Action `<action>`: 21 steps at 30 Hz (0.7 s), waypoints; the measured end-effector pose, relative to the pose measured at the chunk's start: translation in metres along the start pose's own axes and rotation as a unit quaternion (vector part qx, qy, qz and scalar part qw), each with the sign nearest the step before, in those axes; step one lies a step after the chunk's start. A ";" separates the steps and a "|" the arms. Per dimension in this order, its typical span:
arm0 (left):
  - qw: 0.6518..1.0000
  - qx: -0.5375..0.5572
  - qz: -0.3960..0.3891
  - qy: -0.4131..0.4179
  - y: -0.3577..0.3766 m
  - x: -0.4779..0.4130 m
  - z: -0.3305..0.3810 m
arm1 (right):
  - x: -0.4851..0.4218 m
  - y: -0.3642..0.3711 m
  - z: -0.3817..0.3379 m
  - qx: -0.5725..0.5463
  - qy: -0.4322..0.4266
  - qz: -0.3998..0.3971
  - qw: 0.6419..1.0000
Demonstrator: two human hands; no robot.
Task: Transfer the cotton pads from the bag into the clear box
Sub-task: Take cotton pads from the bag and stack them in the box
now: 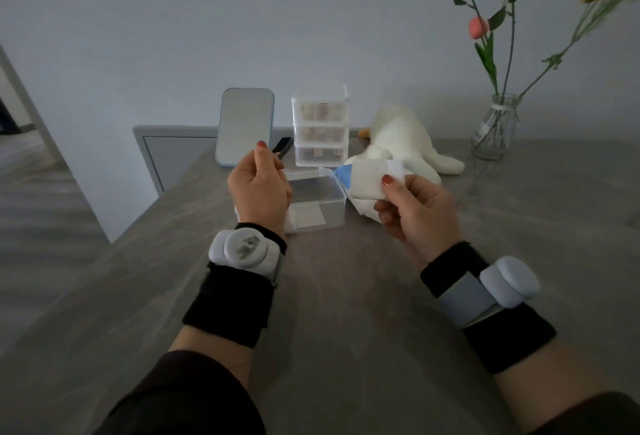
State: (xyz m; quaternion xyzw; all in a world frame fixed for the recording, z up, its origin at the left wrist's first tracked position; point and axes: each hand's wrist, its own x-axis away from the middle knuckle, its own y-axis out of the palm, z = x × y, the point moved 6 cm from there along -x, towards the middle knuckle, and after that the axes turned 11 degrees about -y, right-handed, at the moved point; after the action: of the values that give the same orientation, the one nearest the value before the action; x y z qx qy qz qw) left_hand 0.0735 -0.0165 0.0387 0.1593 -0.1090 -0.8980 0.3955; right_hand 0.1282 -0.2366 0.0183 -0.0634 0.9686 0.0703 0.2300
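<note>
Cotton pads [367, 178] show as a squarish, cream, soft-looking stack at the open upper end of the bag [362, 211], which the right hand [419, 212] grips in the air just right of the clear box [334, 218]. The bag's long axis runs slantwise from the palm up and to the left, so its blue-tinted end points toward the box. Its lower part is crumpled white film. The right thumb presses on a brighter white strip at the stack's top edge, with the fingers curled beneath.

The left hand [259, 192] is raised over the box's left end with the fingers curled in and the thumb upright; whether it pinches anything cannot be told.

The box is a rectangular tub of glossy transparent plastic, open on top, standing on the grey, stone-veined counter [346, 296]. Behind it stand a blue-framed mirror [244, 126], a clear three-tier drawer unit [320, 126], a white plush toy [401, 143] and a glass vase [495, 126]
</note>
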 end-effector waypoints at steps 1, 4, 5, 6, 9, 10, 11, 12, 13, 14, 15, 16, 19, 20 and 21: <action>1.000 -0.014 0.005 0.022 -0.007 -0.007 0.004 | 0.002 -0.002 -0.002 0.011 -0.006 0.008 1.000; 0.990 -0.086 0.053 0.095 -0.038 -0.028 0.016 | -0.002 0.002 -0.019 0.043 -0.036 0.029 0.998; 0.986 -0.111 0.070 0.104 -0.049 -0.033 0.012 | -0.006 0.007 -0.025 0.046 -0.041 0.030 0.998; 0.982 -0.137 0.085 0.103 -0.058 -0.037 0.008 | -0.011 0.014 -0.030 0.048 -0.040 0.024 0.998; 0.971 -0.205 0.087 0.083 -0.069 -0.037 -0.009 | -0.027 0.040 -0.034 0.034 0.021 -0.020 0.999; 0.967 -0.224 0.081 0.085 -0.069 -0.035 -0.011 | -0.028 0.052 -0.033 0.005 0.059 -0.041 0.997; 0.965 -0.233 0.075 0.096 -0.068 -0.032 -0.008 | -0.028 0.065 -0.032 -0.032 0.093 -0.059 0.993; 0.963 -0.232 0.066 0.117 -0.066 -0.029 -0.001 | -0.029 0.078 -0.031 -0.062 0.115 -0.074 0.989; 0.961 -0.229 0.052 0.145 -0.059 -0.022 0.003 | -0.027 0.082 -0.031 -0.070 0.124 -0.080 0.987; 0.959 -0.222 0.041 0.174 -0.054 -0.018 0.010 | -0.027 0.089 -0.029 -0.063 0.119 -0.084 0.987; 0.959 -0.210 0.028 0.191 -0.051 -0.013 0.014 | -0.026 0.095 -0.028 -0.053 0.110 -0.087 0.989; 0.963 -0.190 0.012 0.194 -0.048 -0.009 0.016 | -0.026 0.100 -0.026 -0.048 0.101 -0.088 0.990; 0.976 -0.133 -0.054 0.164 -0.040 -0.007 0.012 | -0.023 0.112 -0.016 -0.072 0.097 -0.083 0.989; 0.976 -0.135 -0.068 0.156 -0.038 -0.008 0.009 | -0.021 0.115 -0.011 -0.082 0.098 -0.084 0.988; 0.975 -0.143 -0.076 0.151 -0.039 -0.009 0.006 | -0.019 0.121 -0.005 -0.094 0.102 -0.087 0.986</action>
State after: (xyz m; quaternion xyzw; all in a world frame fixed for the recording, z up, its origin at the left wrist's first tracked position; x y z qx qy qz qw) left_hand 0.0506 0.0160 0.0339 0.2426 0.0943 -0.8973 0.3566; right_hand 0.1239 -0.1172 0.0440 -0.1757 0.9668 0.1343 0.1281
